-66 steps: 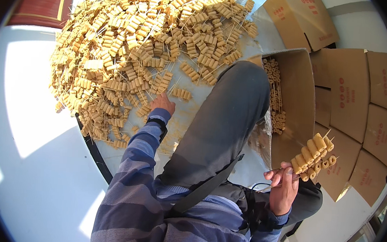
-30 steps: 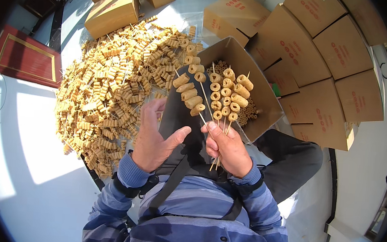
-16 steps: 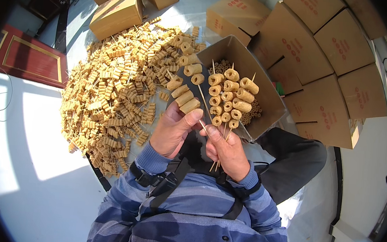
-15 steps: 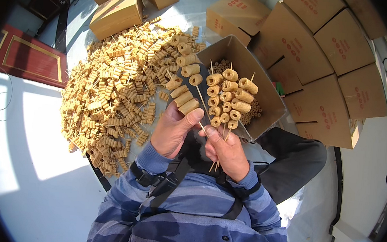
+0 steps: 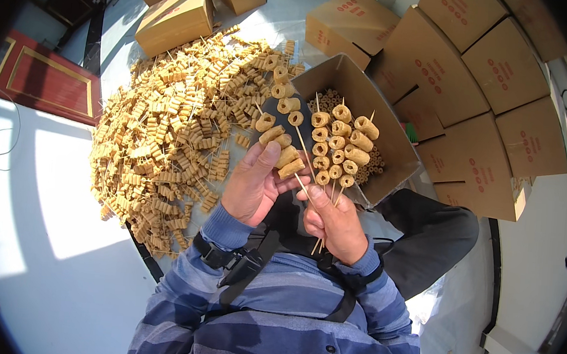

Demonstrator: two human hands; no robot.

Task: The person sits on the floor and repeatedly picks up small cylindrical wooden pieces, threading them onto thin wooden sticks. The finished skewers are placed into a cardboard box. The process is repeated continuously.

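My right hand (image 5: 333,222) grips a fan of thin wooden skewers (image 5: 336,146), each strung with tan, tube-shaped pieces, held up in front of me. My left hand (image 5: 255,185) is raised beside it, thumb and fingers closed on the leftmost skewer of tan pieces (image 5: 279,142) in the same bundle. Behind the bundle stands an open cardboard box (image 5: 393,140) with more skewers inside. A large heap of loose skewers (image 5: 174,122) spreads over the pale sheet on the floor to the left.
Closed cardboard boxes (image 5: 484,79) are stacked at the right and along the top, with two more boxes (image 5: 176,15) at the upper left. A dark red panel (image 5: 44,82) lies at the far left. My leg in dark trousers (image 5: 424,245) stretches to the right.
I swung from the heap toward the open box. My right hand brought the bundle up in front. My left hand left the heap, rose open, then closed on the bundle's left skewers.
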